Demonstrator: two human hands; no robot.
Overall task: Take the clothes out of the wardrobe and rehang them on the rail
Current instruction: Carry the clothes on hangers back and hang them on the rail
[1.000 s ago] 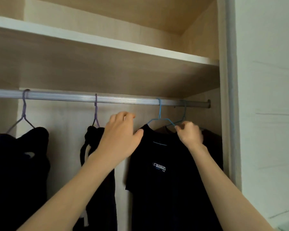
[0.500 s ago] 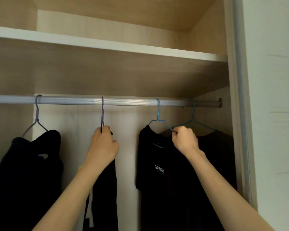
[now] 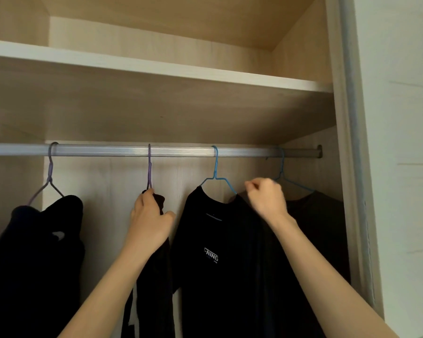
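Observation:
Several dark garments hang on wire hangers from a silver rail (image 3: pixel 181 151) inside the wardrobe. My left hand (image 3: pixel 149 220) grips the top of a black garment (image 3: pixel 154 289) at the base of its purple hanger (image 3: pixel 149 167). To the right hangs a black T-shirt with white lettering (image 3: pixel 213 264) on a blue hanger (image 3: pixel 215 167). My right hand (image 3: pixel 266 198) is closed on the left arm of another blue hanger (image 3: pixel 282 172), which carries a dark shirt (image 3: pixel 322 228) at the far right. A black hooded garment (image 3: pixel 34 252) hangs on a purple hanger at the left.
A wooden shelf (image 3: pixel 156 67) runs just above the rail. The wardrobe's right side panel and a door edge (image 3: pixel 352 167) stand close beside the rightmost shirt. A pale wall (image 3: pixel 401 167) fills the right of the view.
My left hand dropped from in front of the T-shirt and closed on the black garment under the purple hanger. My right hand kept its grip on the rightmost blue hanger.

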